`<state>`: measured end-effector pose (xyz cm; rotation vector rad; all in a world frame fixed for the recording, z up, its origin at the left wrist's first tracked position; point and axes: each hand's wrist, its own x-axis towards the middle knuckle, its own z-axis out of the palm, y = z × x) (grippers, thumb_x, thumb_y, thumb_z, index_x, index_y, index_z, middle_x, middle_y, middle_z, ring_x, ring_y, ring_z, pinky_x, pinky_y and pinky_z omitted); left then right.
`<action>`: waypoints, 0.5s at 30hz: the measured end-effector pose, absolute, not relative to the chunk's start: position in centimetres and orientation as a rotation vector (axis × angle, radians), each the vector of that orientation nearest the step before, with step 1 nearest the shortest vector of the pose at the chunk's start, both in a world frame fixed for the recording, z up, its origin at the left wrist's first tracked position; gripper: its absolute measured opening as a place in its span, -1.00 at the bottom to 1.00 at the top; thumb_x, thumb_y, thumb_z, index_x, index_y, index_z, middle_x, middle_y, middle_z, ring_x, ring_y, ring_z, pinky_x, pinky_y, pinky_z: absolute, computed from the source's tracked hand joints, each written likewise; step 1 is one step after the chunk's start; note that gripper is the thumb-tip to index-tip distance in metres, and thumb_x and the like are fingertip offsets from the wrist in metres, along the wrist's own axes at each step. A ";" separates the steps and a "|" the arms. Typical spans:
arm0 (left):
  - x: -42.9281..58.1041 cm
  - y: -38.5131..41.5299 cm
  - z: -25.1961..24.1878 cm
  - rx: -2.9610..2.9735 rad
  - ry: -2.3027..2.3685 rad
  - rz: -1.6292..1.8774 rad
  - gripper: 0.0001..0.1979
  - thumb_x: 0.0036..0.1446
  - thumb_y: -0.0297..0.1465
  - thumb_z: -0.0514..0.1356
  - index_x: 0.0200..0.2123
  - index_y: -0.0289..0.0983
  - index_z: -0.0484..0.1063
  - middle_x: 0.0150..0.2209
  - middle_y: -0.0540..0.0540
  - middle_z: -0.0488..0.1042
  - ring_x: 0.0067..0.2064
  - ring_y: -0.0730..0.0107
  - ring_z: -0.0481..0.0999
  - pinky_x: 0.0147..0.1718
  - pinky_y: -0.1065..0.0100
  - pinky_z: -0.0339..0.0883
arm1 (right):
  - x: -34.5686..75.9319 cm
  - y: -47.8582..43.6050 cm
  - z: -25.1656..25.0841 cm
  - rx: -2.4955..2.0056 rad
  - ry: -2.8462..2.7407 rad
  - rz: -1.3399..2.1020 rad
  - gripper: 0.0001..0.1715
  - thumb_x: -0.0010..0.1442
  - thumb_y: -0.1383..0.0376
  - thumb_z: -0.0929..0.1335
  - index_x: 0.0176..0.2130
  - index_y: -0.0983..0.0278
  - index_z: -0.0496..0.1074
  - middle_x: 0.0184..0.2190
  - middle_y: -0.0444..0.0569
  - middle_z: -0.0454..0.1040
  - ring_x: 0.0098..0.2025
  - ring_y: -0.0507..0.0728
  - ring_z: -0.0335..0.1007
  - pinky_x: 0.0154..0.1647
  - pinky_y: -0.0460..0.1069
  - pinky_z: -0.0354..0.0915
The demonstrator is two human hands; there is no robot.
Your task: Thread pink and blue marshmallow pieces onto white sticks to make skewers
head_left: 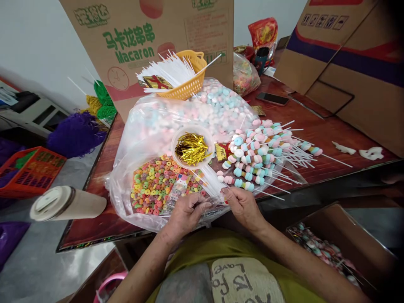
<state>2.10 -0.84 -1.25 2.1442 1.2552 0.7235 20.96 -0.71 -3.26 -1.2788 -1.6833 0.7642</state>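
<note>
Close to the table's front edge, my left hand (189, 210) is closed, thumb against curled fingers. What it holds, if anything, is too small to make out. To its right my right hand (244, 206) pinches at the near end of a bundle of white sticks (213, 183); whether it grips one of them is unclear. Ring-shaped coloured cereal (148, 185) lies in an open clear bag left of the hands, with a small printed packet (176, 191) on it. A round tub (211, 143) of gold twist ties (192, 148) stands beyond. Skewers of pastel marshmallows (255, 155) are piled at the right.
Behind lies a big plastic bag of pastel marshmallows (176, 115), under a yellow basket (186, 88) of white sticks. Cardboard boxes (189, 25) rise at the back and right. A lidded cup (72, 204) is at the left edge. A phone (272, 99) lies at the back right.
</note>
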 end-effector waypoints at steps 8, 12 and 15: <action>1.3 0.1 0.8 2.580 1.292 0.458 -0.62 0.29 -0.31 -0.13 -0.49 -0.27 0.32 -0.50 -0.04 0.38 -0.43 0.44 0.37 -0.42 0.42 0.19 | 21.4 -0.4 -3.3 -1.274 -1.639 0.806 -0.44 0.29 0.05 0.07 -0.64 0.25 0.03 -0.69 -0.19 0.05 -0.60 -0.03 -0.01 -0.57 -0.09 0.01; 0.3 -0.5 0.1 2.471 1.407 0.670 -0.63 0.30 -0.32 -0.14 -0.48 -0.26 0.31 -0.61 0.04 0.31 -0.56 0.50 0.31 -0.56 0.47 0.15 | 25.3 0.1 -3.0 -1.541 -1.664 0.452 -0.47 0.31 0.12 0.05 -0.59 0.27 0.18 -0.64 -0.12 0.21 -0.51 0.03 0.14 -0.47 -0.07 0.08; -0.7 -0.3 -0.9 2.400 1.342 0.951 -0.76 0.28 -0.37 -0.06 -0.32 -0.26 0.38 -0.50 0.01 0.45 -0.48 0.51 0.42 -0.49 0.48 0.26 | 28.2 -0.4 -3.2 -1.803 -2.110 0.013 -0.72 0.22 0.21 0.22 -0.41 0.30 0.40 -0.36 0.05 0.41 -0.25 0.18 0.24 -0.34 0.01 0.09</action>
